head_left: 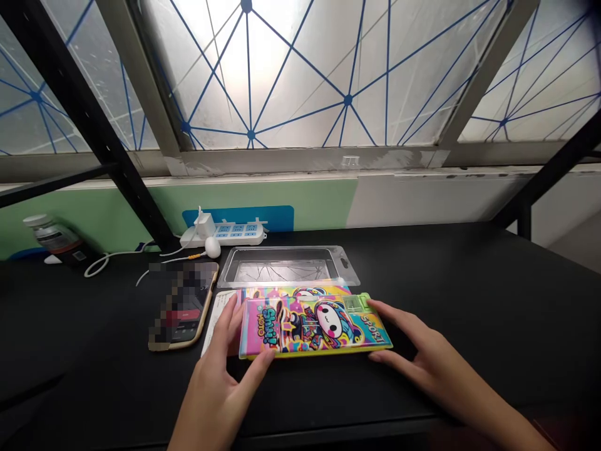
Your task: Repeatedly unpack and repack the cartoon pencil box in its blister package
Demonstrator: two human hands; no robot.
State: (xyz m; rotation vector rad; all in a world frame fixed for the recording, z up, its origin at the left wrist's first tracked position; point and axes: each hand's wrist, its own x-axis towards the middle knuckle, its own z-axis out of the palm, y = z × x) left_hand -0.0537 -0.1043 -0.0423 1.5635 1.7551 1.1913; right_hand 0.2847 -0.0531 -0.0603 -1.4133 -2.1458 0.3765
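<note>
A colourful pencil case [314,326] with a cartoon character on its lid and a green piece at its upper right corner lies between my hands, face up. My left hand [225,369] grips its left end, thumb on the near edge and fingers at the far side. At the right end, my right hand [417,351] holds it, a finger by the green piece and the thumb at the near corner. Behind the case, partly covered by it, lies a card with a similar print [300,292]. A white printed sheet [216,316] shows beside my left fingers.
Beyond the case lies a clear plastic package tray [282,269]. To the left is a phone [188,307] with a blurred screen. A white power strip [239,233] with a plug and cables stands by the wall, and a bottle [59,238] farther left. Black frame bars [103,138] flank the desk.
</note>
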